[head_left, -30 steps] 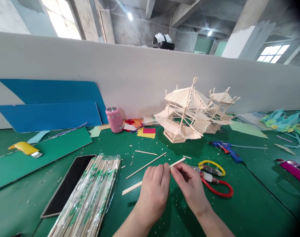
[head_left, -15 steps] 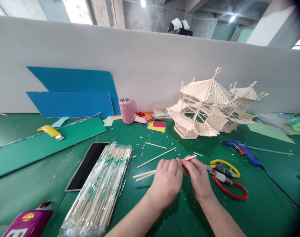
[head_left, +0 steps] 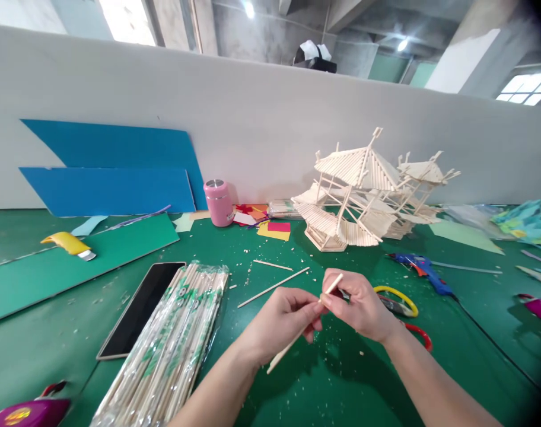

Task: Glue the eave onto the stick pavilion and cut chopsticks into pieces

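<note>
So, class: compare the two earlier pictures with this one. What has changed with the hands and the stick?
Both hands, left hand and right hand, have lifted the wooden stick off the table and tilted it steeply, its upper end by the right fingers. Both pinched it before too. The chopstick bundle, scissors and stick pavilion model lie unmoved.

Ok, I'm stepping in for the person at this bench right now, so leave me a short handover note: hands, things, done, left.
Left hand and right hand both pinch one thin pale wooden stick, lifted off the green table mat.
Plastic-wrapped bundle of sticks lies left of them; red and yellow handled cutters lie behind the right hand.
Done: stick-built pavilion model stands by the wall.
Left: two loose cut sticks lie unused on the mat.
</note>
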Motion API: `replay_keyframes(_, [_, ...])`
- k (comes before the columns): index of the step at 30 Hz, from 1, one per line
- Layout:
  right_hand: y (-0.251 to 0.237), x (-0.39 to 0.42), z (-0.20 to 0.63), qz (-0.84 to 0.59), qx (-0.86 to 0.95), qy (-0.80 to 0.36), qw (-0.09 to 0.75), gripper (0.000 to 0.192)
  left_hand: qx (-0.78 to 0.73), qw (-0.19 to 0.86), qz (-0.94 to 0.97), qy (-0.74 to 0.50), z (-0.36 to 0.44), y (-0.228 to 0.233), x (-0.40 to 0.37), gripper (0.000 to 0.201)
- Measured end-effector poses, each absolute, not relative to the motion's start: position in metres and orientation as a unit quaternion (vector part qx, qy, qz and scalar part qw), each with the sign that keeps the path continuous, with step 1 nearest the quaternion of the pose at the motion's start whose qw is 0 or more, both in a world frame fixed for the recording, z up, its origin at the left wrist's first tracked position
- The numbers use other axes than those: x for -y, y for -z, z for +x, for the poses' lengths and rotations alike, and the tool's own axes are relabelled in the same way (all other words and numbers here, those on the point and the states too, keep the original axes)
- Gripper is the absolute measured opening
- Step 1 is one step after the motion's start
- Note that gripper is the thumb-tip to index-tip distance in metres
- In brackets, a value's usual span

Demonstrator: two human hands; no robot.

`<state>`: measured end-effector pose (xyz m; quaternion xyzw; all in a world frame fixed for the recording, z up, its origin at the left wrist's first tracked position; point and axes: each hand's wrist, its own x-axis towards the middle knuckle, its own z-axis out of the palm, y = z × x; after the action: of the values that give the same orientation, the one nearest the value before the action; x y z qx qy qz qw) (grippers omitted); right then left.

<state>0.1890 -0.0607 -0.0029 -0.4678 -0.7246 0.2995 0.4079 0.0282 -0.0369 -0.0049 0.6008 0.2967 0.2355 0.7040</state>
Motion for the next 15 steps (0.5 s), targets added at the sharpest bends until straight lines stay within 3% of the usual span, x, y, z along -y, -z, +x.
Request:
replay_keyframes(3, [-0.005, 0.059, 0.188, -0.473, 0.733, -0.282, 0.399, 0.016, -0.293, 0.729, 0.558, -0.268, 0.028, 0.005, 0.037, 0.028])
replay_keyframes(8, [-0.001, 0.062, 0.180, -0.486, 0.684, -0.292, 0.459, 0.006, -0.304, 0.761, 0.462, -0.339, 0.034, 0.006, 0.041, 0.022])
replay_keyframes(15, [0.003, 0.065, 0.179, -0.506, 0.671, -0.274, 0.469, 0.013, -0.319, 0.771, 0.436, -0.336, 0.035, 0.005, 0.044, 0.019])
